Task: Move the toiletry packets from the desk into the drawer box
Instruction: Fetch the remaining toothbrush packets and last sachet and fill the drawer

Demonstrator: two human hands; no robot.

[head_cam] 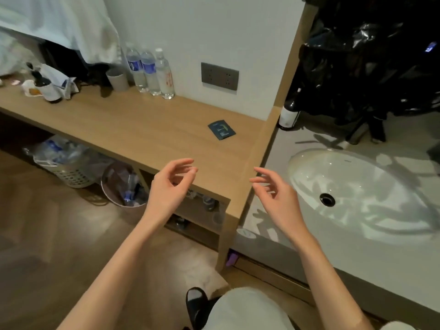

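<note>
Dim, soft indoor light; the wall (214, 32) is brightest, the top right corner nearly black. Streaky shadows and glare cross the sink (357, 186). Wide-angle bending at edges, slight overall blur

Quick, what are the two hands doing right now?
Left hand: open, fingers curled, holding nothing.
Right hand: open, holding nothing.
</note>
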